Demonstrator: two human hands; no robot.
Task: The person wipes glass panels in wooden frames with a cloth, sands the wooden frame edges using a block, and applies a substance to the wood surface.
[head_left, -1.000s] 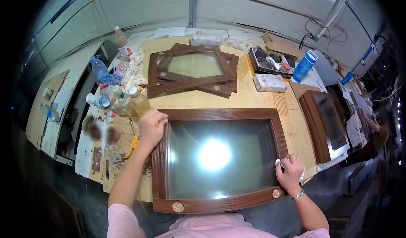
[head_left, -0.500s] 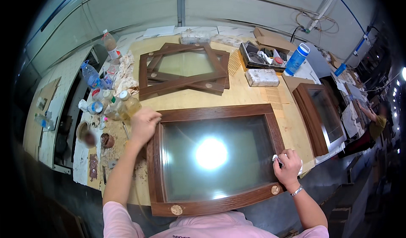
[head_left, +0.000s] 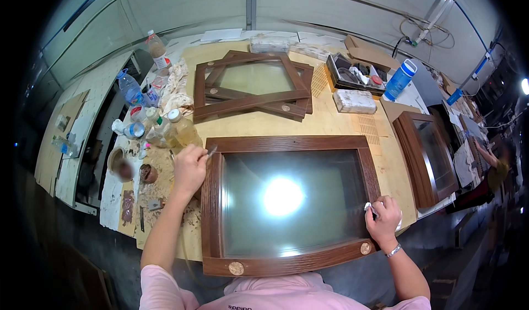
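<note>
1. Frame [head_left: 295, 143] is positioned at bench's [head_left: 330, 127] six o'clock.
2. At its ten o'clock, thin tool [head_left: 212, 151] is pinched by left hand [head_left: 190, 167]; at three, cloth [head_left: 368, 206] is clutched by right hand [head_left: 384, 217].
3. Glass [head_left: 242, 211] could be scratched by tool slippage.

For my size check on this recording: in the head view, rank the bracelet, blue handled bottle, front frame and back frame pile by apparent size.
Largest to smallest:
1. Front frame
2. Back frame pile
3. Blue handled bottle
4. Bracelet

The pile lies farther away, so true sizes are unsure.
</note>
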